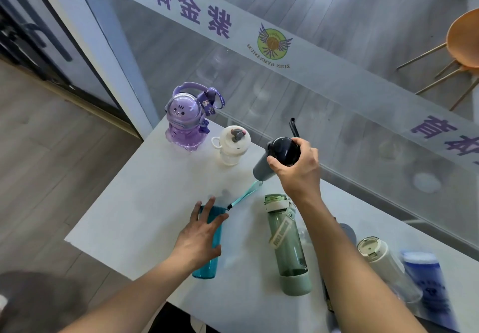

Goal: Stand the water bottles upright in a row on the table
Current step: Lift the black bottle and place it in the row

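now the person is standing over the white table (145, 203) and both bare hands are busy. the right hand (298, 166) is gripping the dark lid of a grey-blue bottle (263, 166), fingers clenched around the cap, and the bottle is leaning a little, its base touching the table just beside the white bottle (232, 146). a dark straw (294, 128) is sticking up behind this hand. the left hand (202, 231) is lying on a teal bottle (210, 252), fingers spread and loose over it, not closed around it; this bottle is lying on its side, and a light blue strap (243, 195) is running from its top toward the grey-blue bottle.

at the far corner of the table a purple astronaut bottle (184, 122) is standing upright, and the white bottle is standing upright next to it. nearer to the person a green bottle (287, 244) is lying flat between the two arms. to the right of the right arm a cream bottle (381, 260) and a dark blue bottle (425, 278) are lying side by side, near the table edge. behind the glass wall an orange chair (464, 45) is standing
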